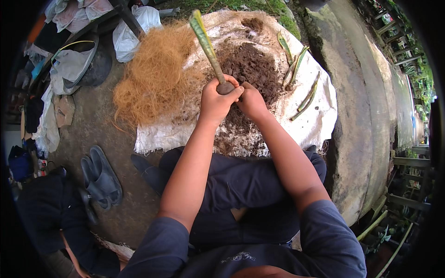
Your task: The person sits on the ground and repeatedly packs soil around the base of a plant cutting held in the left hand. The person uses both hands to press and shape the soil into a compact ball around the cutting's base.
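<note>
My left hand [217, 99] is closed around the base of a snake plant leaf cutting [208, 48], which stands up and leans left. At its foot sits a rounded brown soil ball [225, 88], partly covered by my fingers. My right hand [253, 101] has its fingers bunched against my left thumb beside the ball; what lies between those fingertips is hidden. Below and beyond both hands, a heap of dark, moist soil [255, 66] spreads over a white woven sack [313, 100]. Left of it is a loose pile of tan coconut-like fibre [153, 76].
More snake plant cuttings [295, 67] lie on the sack's right side, with a separate leaf piece [307, 97] nearer me. Grey slides [100, 177] rest on the ground at left. Close by is a person in dark clothing [52, 212]. A concrete ledge [354, 104] runs along the right.
</note>
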`<action>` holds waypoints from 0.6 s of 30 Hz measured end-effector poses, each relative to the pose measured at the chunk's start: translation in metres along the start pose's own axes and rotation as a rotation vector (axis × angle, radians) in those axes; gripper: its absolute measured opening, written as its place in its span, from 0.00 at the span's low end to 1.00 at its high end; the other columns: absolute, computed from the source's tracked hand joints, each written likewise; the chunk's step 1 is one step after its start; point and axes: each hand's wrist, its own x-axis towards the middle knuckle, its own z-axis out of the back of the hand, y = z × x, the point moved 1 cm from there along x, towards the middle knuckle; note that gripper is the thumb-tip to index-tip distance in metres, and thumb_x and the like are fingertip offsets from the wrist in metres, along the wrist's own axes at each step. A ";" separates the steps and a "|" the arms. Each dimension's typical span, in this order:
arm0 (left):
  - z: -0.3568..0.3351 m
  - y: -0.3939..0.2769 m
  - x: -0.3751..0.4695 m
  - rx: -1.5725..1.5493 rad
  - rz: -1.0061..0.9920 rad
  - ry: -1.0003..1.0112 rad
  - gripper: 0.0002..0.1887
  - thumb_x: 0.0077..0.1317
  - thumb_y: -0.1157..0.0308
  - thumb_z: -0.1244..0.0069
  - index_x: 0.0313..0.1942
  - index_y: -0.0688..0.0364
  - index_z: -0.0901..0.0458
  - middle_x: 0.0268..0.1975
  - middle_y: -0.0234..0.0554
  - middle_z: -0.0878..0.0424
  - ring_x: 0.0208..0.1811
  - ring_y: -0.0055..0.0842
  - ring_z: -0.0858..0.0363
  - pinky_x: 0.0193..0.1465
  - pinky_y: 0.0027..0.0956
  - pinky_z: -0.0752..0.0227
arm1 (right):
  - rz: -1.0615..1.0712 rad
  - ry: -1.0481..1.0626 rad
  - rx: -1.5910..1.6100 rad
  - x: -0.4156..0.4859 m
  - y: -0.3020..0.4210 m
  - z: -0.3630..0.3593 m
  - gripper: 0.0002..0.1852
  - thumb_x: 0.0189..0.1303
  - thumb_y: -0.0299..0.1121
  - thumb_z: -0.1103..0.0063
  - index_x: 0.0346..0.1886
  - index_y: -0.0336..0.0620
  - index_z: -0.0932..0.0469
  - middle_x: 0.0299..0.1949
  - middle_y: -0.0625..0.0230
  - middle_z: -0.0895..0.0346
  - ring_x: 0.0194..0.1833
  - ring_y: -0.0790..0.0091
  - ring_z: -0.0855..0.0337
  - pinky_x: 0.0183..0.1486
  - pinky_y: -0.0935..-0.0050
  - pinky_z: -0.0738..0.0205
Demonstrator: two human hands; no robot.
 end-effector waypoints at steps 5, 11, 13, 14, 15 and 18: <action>0.005 0.005 0.003 0.105 -0.079 -0.056 0.12 0.62 0.73 0.30 0.42 0.62 0.16 0.39 0.31 0.15 0.39 0.17 0.18 0.44 0.28 0.22 | 0.008 -0.019 -0.118 -0.001 0.004 -0.014 0.05 0.65 0.29 0.36 0.42 0.41 0.14 0.44 0.57 0.22 0.45 0.47 0.14 0.47 0.50 0.17; 0.005 -0.004 0.004 -0.124 0.038 -0.082 0.10 0.67 0.73 0.38 0.47 0.63 0.17 0.40 0.34 0.15 0.38 0.20 0.16 0.42 0.30 0.18 | 0.016 -0.268 0.187 -0.005 -0.003 0.011 0.07 0.69 0.30 0.34 0.45 0.41 0.13 0.47 0.55 0.19 0.44 0.50 0.13 0.46 0.56 0.18; 0.008 -0.008 0.001 -0.140 0.035 -0.096 0.10 0.69 0.73 0.40 0.48 0.63 0.18 0.40 0.35 0.16 0.39 0.22 0.15 0.41 0.31 0.17 | -0.273 -0.182 0.404 -0.013 0.011 0.029 0.07 0.72 0.30 0.33 0.47 0.38 0.14 0.47 0.60 0.17 0.42 0.62 0.12 0.45 0.62 0.18; 0.008 -0.009 0.001 -0.150 0.034 -0.098 0.10 0.70 0.73 0.42 0.49 0.63 0.18 0.40 0.36 0.16 0.39 0.23 0.15 0.41 0.32 0.16 | -0.393 -0.155 0.584 -0.017 0.012 0.038 0.08 0.73 0.30 0.34 0.47 0.36 0.15 0.46 0.62 0.17 0.41 0.65 0.11 0.44 0.64 0.18; 0.009 -0.009 0.001 -0.149 0.039 -0.090 0.10 0.70 0.73 0.42 0.49 0.63 0.18 0.40 0.36 0.17 0.39 0.23 0.14 0.41 0.32 0.16 | -0.515 -0.128 0.765 -0.023 0.012 0.044 0.08 0.74 0.30 0.34 0.47 0.34 0.16 0.45 0.63 0.17 0.41 0.69 0.11 0.43 0.66 0.18; 0.011 -0.007 -0.001 -0.097 0.064 -0.058 0.11 0.71 0.72 0.46 0.51 0.65 0.19 0.47 0.40 0.18 0.43 0.28 0.13 0.45 0.35 0.14 | -0.493 -0.226 1.178 -0.043 0.020 0.063 0.15 0.75 0.23 0.39 0.60 0.30 0.27 0.44 0.63 0.19 0.45 0.66 0.10 0.50 0.71 0.12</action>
